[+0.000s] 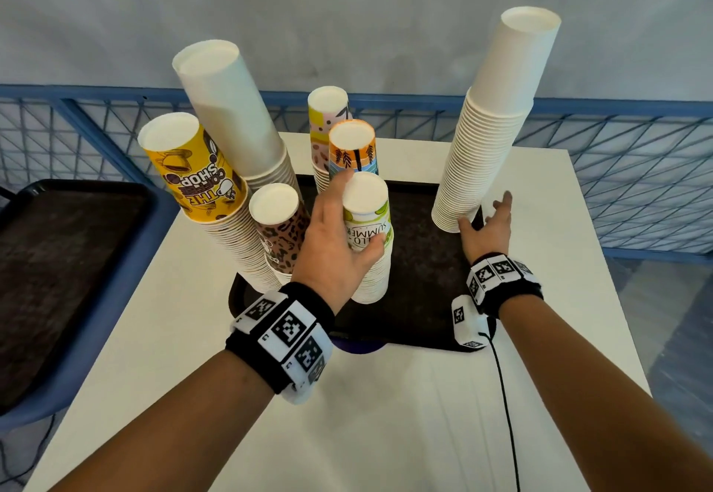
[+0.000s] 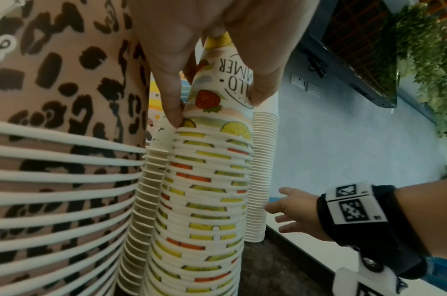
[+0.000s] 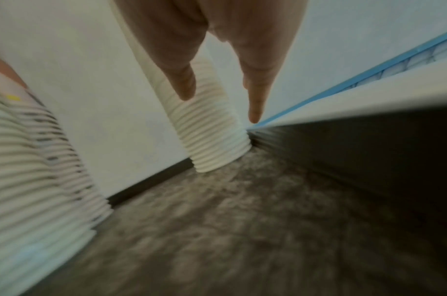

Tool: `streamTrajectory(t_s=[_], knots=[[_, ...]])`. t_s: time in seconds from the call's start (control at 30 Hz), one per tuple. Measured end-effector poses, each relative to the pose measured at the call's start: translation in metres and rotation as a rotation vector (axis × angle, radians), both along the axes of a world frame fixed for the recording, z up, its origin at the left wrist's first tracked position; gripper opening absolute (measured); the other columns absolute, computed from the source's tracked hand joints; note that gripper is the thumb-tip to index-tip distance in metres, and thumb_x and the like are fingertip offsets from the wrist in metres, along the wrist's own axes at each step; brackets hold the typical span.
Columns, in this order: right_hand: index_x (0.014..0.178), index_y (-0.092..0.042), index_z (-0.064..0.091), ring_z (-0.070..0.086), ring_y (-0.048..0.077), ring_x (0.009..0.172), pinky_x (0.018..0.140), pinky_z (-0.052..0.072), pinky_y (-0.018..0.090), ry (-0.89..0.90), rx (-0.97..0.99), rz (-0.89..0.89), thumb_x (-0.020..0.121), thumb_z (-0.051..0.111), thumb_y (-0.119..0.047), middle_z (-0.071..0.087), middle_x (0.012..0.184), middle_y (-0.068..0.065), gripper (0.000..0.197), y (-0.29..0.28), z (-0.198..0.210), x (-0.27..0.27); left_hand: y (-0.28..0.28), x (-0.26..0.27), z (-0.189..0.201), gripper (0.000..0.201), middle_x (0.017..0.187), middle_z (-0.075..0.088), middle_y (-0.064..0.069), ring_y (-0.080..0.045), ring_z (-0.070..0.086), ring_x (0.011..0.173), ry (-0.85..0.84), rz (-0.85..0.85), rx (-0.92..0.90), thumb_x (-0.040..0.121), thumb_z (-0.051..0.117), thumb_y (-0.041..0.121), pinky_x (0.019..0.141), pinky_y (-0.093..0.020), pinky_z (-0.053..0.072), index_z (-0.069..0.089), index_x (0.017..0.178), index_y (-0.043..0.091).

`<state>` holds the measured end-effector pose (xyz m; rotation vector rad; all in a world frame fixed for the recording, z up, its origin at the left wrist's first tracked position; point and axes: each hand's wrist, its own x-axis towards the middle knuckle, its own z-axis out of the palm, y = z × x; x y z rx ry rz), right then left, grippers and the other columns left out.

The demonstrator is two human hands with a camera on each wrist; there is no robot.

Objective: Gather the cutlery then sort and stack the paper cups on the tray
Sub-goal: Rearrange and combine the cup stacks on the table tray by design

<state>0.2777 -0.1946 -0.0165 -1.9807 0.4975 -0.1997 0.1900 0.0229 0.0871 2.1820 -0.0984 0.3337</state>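
Note:
A dark tray (image 1: pixel 424 260) on the white table (image 1: pixel 347 414) carries several stacks of upside-down paper cups. My left hand (image 1: pixel 353 217) grips the top cup of the fruit-print "Hello Summer" stack (image 1: pixel 372 279); in the left wrist view thumb and fingers (image 2: pixel 171 108) pinch that cup above the stack (image 2: pixel 207 200). My right hand (image 1: pixel 484 213) is open, its straight fingers (image 3: pixel 184 86) close to the base of the tall plain white stack (image 1: pixel 490 125) (image 3: pixel 217 144) at the tray's far right corner. No cutlery is in view.
Other stacks crowd the tray's left and back: yellow coffee-shop (image 1: pixel 193 171), leaning white (image 1: pixel 235 117), leopard print (image 1: pixel 277 229), pink-yellow (image 1: pixel 328 117), orange palm (image 1: pixel 353 152). A second dark tray (image 1: pixel 58 260) sits at left. A blue wire fence (image 1: pixel 617 163) runs behind.

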Motion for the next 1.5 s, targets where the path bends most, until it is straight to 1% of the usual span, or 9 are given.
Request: streamTrajectory(t_s=[0.13, 0.2, 0.37, 0.47, 0.57, 0.67, 0.93, 1.3, 1.5], knots=[[0.143, -0.011, 0.023, 0.044, 0.02, 0.119, 0.096, 0.045, 0.032, -0.132, 0.04, 0.069, 0.077, 0.059, -0.001, 0.034, 0.14, 0.009, 0.075, 0.025, 0.022, -0.039, 0.006, -0.007, 0.006, 0.091, 0.151, 0.03, -0.005, -0.013, 0.031, 0.137, 0.043, -0.103, -0.005, 0.078, 0.071, 0.016, 0.112, -0.018, 0.024, 0.013, 0.147, 0.018], [0.14, -0.014, 0.03, 0.043, 0.015, 0.113, 0.084, 0.046, 0.026, -0.145, 0.082, 0.223, 0.071, 0.06, 0.002, 0.036, 0.137, 0.006, 0.077, 0.041, 0.035, -0.062, 0.012, -0.017, 0.007, 0.092, 0.152, 0.027, -0.008, -0.012, 0.028, 0.138, 0.014, -0.117, 0.036, 0.079, 0.07, 0.016, 0.11, -0.009, 0.017, 0.009, 0.148, 0.013], [0.143, -0.023, 0.022, 0.037, 0.013, 0.129, 0.104, 0.038, 0.035, -0.002, 0.069, 0.554, 0.068, 0.074, -0.005, 0.034, 0.145, 0.001, 0.094, 0.077, 0.044, -0.096, 0.04, -0.046, 0.011, 0.061, 0.13, 0.048, -0.016, -0.021, 0.046, 0.118, -0.163, -0.091, 0.1, 0.079, 0.063, 0.017, 0.101, -0.019, 0.035, 0.04, 0.136, 0.008], [0.144, -0.024, 0.018, 0.035, 0.009, 0.132, 0.11, 0.033, 0.031, -0.006, 0.07, 0.53, 0.061, 0.082, -0.018, 0.036, 0.145, -0.003, 0.105, 0.1, 0.043, -0.102, 0.062, -0.046, 0.009, 0.05, 0.12, 0.049, -0.019, -0.024, 0.041, 0.113, -0.254, 0.045, 0.208, 0.077, 0.057, 0.026, 0.097, -0.019, 0.031, 0.045, 0.124, 0.014], [0.142, -0.021, 0.022, 0.04, 0.0, 0.118, 0.099, 0.032, 0.019, -0.006, 0.133, 0.427, 0.06, 0.084, -0.011, 0.043, 0.128, -0.013, 0.103, 0.119, 0.048, -0.103, 0.076, -0.035, 0.009, 0.052, 0.125, 0.048, -0.02, -0.031, 0.041, 0.114, -0.244, 0.136, 0.328, 0.075, 0.056, 0.031, 0.095, -0.032, 0.037, 0.045, 0.123, 0.014], [0.137, -0.017, 0.032, 0.047, 0.005, 0.113, 0.095, 0.036, 0.02, -0.005, 0.149, 0.311, 0.062, 0.082, -0.008, 0.053, 0.125, -0.004, 0.091, 0.13, 0.05, -0.1, 0.078, -0.028, 0.011, 0.062, 0.135, 0.042, -0.019, -0.036, 0.042, 0.123, -0.165, 0.115, 0.369, 0.077, 0.062, 0.031, 0.096, -0.04, 0.043, 0.04, 0.133, 0.014], [0.129, -0.016, 0.043, 0.052, 0.007, 0.104, 0.091, 0.04, 0.022, -0.02, 0.128, 0.218, 0.062, 0.08, -0.004, 0.058, 0.121, 0.0, 0.078, 0.116, 0.05, -0.103, 0.068, -0.014, 0.007, 0.081, 0.147, 0.028, -0.014, -0.028, 0.027, 0.139, -0.045, 0.056, 0.18, 0.076, 0.072, 0.022, 0.111, -0.035, 0.031, 0.028, 0.144, 0.021], [0.128, -0.012, 0.043, 0.056, 0.021, 0.109, 0.091, 0.041, 0.026, -0.008, 0.046, 0.057, 0.063, 0.077, -0.002, 0.059, 0.124, 0.008, 0.074, 0.057, 0.053, -0.11, 0.03, -0.023, 0.0, 0.067, 0.131, 0.045, -0.015, -0.03, 0.049, 0.117, -0.064, -0.056, 0.091, 0.074, 0.073, 0.024, 0.099, -0.041, 0.046, 0.042, 0.133, 0.013], [0.133, -0.012, 0.038, 0.053, 0.022, 0.117, 0.098, 0.042, 0.032, -0.016, 0.058, 0.116, 0.063, 0.079, -0.004, 0.056, 0.129, 0.007, 0.081, 0.052, 0.047, -0.102, 0.024, -0.024, 0.0, 0.09, 0.143, 0.037, -0.008, -0.018, 0.037, 0.132, -0.019, -0.065, -0.026, 0.071, 0.076, 0.031, 0.107, -0.024, 0.03, 0.024, 0.143, 0.015]])
